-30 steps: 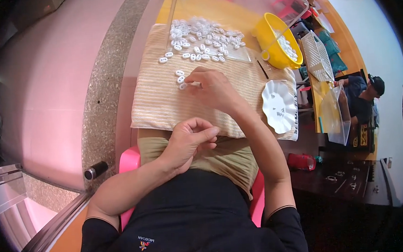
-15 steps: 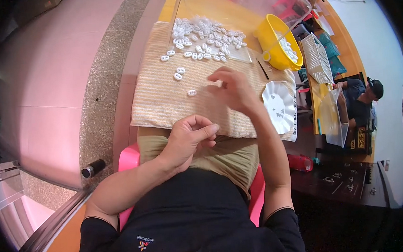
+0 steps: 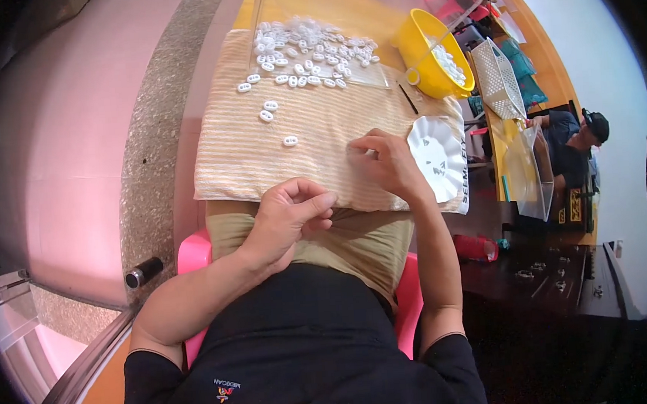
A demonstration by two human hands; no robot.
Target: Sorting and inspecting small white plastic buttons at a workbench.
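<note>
My left hand [image 3: 292, 217] is just past the near edge of a striped towel [image 3: 225, 160], over my lap. Its thumb and forefinger are pressed together in a pinch; whatever is between them is too small to make out. Over the towel, left of a white scalloped plate [image 3: 451, 176], my right hand [image 3: 394, 164] hovers with bent fingers, their tips blurred by motion. Small dark grey bits lie in the plate. A single white oval piece [image 3: 290, 141] with dark holes rests on the towel, and two more [image 3: 267, 110] sit farther off.
A heap of white oval pieces [image 3: 307, 47] covers a clear plastic tray [image 3: 377, 79] at the far side. A yellow basket [image 3: 438, 76] with white pieces stands to its right. A thin black tool [image 3: 408, 99] lies nearby. Another person [image 3: 568, 142] sits far right.
My right hand has moved slightly nearer and to the right relative to the towel, closer to the plate. My left hand keeps its pinch. The whole view has shifted slightly.
</note>
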